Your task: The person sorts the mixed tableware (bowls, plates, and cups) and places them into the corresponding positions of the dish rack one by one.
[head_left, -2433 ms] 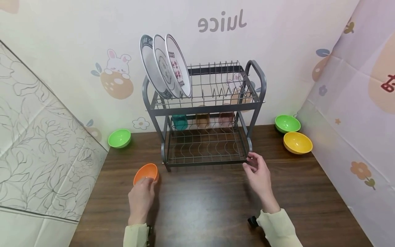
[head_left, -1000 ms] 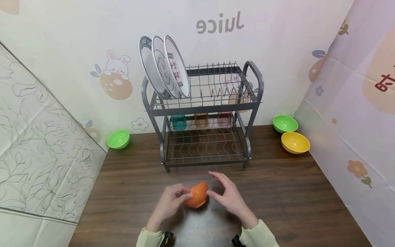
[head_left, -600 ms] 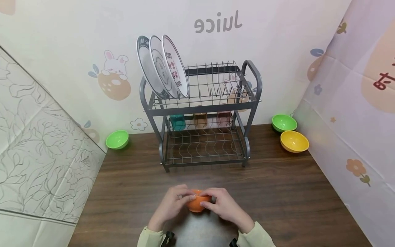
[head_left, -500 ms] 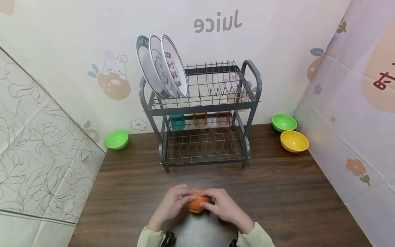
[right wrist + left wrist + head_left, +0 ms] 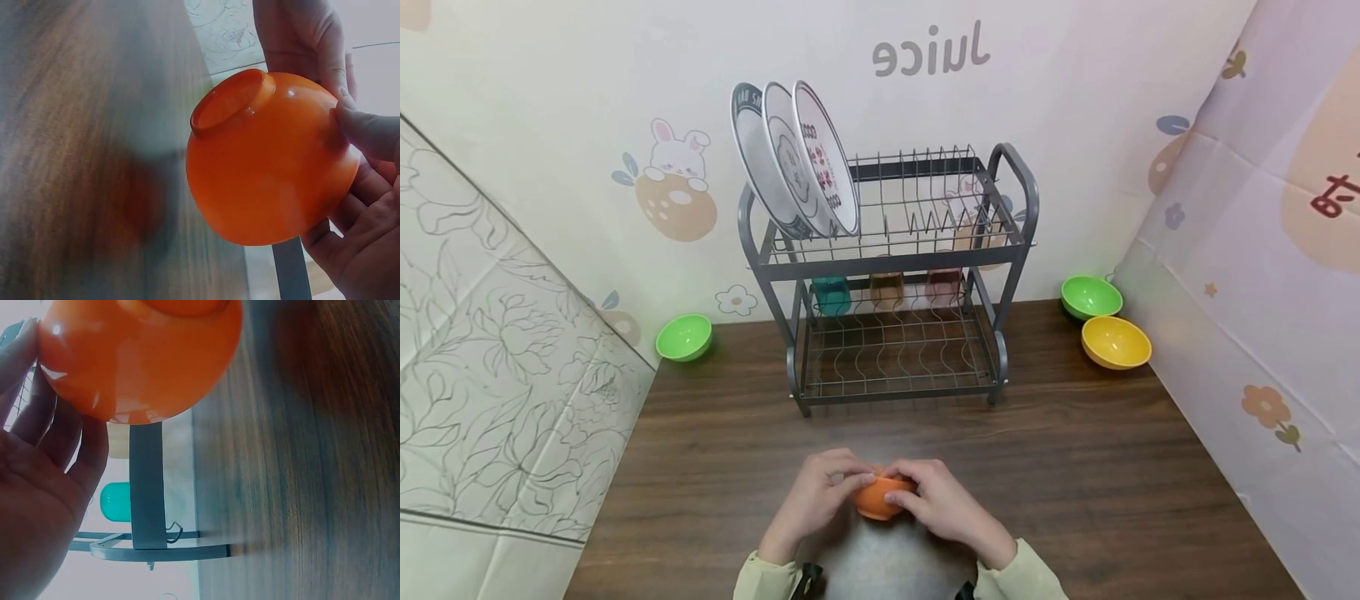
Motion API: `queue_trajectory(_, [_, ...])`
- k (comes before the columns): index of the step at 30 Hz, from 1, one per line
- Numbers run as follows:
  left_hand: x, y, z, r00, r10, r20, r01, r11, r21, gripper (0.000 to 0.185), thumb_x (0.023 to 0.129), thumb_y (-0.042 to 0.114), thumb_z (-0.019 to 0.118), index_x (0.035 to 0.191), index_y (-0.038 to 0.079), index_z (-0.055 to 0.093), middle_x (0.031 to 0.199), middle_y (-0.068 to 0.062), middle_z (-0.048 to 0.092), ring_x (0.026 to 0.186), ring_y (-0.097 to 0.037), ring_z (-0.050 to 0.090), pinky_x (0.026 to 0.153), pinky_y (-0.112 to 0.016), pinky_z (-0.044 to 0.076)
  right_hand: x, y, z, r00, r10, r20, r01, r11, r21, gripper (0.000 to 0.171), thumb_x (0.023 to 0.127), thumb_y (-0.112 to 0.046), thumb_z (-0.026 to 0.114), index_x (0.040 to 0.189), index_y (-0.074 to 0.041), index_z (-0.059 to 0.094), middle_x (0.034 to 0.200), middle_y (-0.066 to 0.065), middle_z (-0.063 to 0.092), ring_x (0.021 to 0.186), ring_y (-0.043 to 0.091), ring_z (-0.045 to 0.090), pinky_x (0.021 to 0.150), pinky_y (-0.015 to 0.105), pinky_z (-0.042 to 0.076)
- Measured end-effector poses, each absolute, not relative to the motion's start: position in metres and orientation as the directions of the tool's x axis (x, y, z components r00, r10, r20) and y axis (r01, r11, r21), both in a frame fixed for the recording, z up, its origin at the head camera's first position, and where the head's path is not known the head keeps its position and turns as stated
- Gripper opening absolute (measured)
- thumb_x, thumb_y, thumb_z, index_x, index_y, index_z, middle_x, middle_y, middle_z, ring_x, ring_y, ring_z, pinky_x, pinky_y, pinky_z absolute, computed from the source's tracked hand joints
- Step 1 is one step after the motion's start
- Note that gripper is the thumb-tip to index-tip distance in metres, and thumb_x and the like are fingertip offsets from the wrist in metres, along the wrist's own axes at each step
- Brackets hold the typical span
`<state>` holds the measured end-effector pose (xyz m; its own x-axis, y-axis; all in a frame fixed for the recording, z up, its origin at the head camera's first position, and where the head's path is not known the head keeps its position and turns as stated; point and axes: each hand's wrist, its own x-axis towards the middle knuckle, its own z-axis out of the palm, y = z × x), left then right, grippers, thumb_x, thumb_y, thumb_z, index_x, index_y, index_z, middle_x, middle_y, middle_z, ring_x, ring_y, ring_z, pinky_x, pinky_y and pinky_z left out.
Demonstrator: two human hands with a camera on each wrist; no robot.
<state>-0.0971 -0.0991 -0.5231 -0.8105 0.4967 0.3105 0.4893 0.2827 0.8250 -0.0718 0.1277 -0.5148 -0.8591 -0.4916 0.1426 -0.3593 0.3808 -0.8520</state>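
Note:
Both hands hold an orange bowl [image 5: 877,500] in front of the rack, near the table's front. My left hand [image 5: 822,493] pinches its left rim between thumb and fingers. On the right side, my right hand [image 5: 942,502] grips the rim, thumb on the outer wall. The right wrist view shows the bowl [image 5: 275,169] raised off the tabletop, its round foot facing down toward the wood. In the left wrist view, fingers [image 5: 87,447] lie along the bowl's wall [image 5: 144,362]. The bowl's inside is mostly hidden by the fingers.
A two-tier dish rack [image 5: 887,267] stands against the back wall. Three plates [image 5: 827,162] lean in its upper left slots; teal [image 5: 832,297], amber [image 5: 887,292] and pink cups [image 5: 943,288] sit behind its lower tier. Green bowl [image 5: 684,337] left; green [image 5: 1092,297] and yellow bowls [image 5: 1116,342] right.
The left hand brought the orange bowl from the left to the front middle. My right hand left the rack's side and took hold of the bowl. Over the last half second, the hands barely moved.

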Motion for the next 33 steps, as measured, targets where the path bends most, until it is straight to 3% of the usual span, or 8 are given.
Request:
queue_trajectory(4, [-0.098,-0.098,-0.525,-0.815,0.441,0.375,0.521,0.275,0.808,0.004,0.09,0.019,0.074,0.09,0.019,0.078,0.089,0.01,0.071,0.086,-0.009,0.065,0.078,-0.032,0.053,-0.073,0.129,-0.511,-0.861,-0.494,0.124,-0.351,0.398,-0.848,0.012,0.093,-0.018,0.07,0.105,-0.02,0.07,0.101,-0.009,0.07,0.087,0.005,0.062,0.076,0.026,0.051])
queue_trajectory(11, [-0.1,-0.101,-0.524,-0.897,0.243,0.369,0.435,0.337,0.835,0.009,0.088,0.015,0.076,0.089,0.024,0.074,0.09,0.016,0.068,0.089,-0.01,0.064,0.082,-0.035,0.052,-0.075,0.134,-0.507,-0.874,-0.476,0.099,-0.319,0.407,-0.856,0.012,0.093,-0.021,0.07,0.106,-0.019,0.07,0.103,-0.009,0.069,0.09,0.006,0.063,0.079,0.028,0.052])
queue_trajectory(17, [-0.105,-0.113,-0.53,-0.903,0.158,0.399,0.428,0.395,0.813,0.003,0.09,0.014,0.075,0.088,0.016,0.074,0.087,0.015,0.068,0.082,-0.008,0.064,0.074,-0.034,0.053,-0.082,0.143,-0.498,-0.902,-0.403,0.152,-0.321,0.392,-0.862,0.014,0.091,-0.017,0.073,0.105,-0.015,0.071,0.098,-0.006,0.07,0.082,0.008,0.061,0.073,0.028,0.052])
queue_trajectory(23, [-0.112,-0.137,-0.532,-0.944,0.035,0.328,0.303,0.485,0.82,0.007,0.092,0.022,0.073,0.089,0.016,0.075,0.086,0.014,0.069,0.081,-0.009,0.064,0.074,-0.038,0.053,-0.094,0.156,-0.488,-0.939,-0.281,0.198,-0.296,0.366,-0.882,0.016,0.09,-0.012,0.073,0.107,-0.012,0.07,0.092,-0.003,0.069,0.078,0.012,0.059,0.068,0.029,0.051])
queue_trajectory(28, [-0.113,-0.152,-0.534,-0.963,-0.024,0.268,0.217,0.519,0.827,0.006,0.092,0.022,0.073,0.091,0.016,0.075,0.089,0.009,0.071,0.082,-0.013,0.064,0.074,-0.037,0.053,-0.107,0.17,-0.477,-0.967,-0.121,0.224,-0.251,0.303,-0.919,0.018,0.094,-0.008,0.069,0.111,-0.007,0.069,0.098,0.006,0.068,0.081,0.019,0.06,0.07,0.028,0.053])
queue_trajectory(33, [-0.112,-0.16,-0.535,-0.966,-0.059,0.251,0.177,0.557,0.812,0.007,0.093,0.022,0.073,0.093,0.014,0.075,0.092,0.003,0.073,0.084,-0.017,0.065,0.074,-0.037,0.053,-0.126,0.177,-0.471,-0.98,0.053,0.194,-0.184,0.151,-0.971,0.023,0.097,-0.008,0.064,0.118,0.002,0.065,0.105,0.014,0.067,0.088,0.019,0.061,0.076,0.025,0.053])
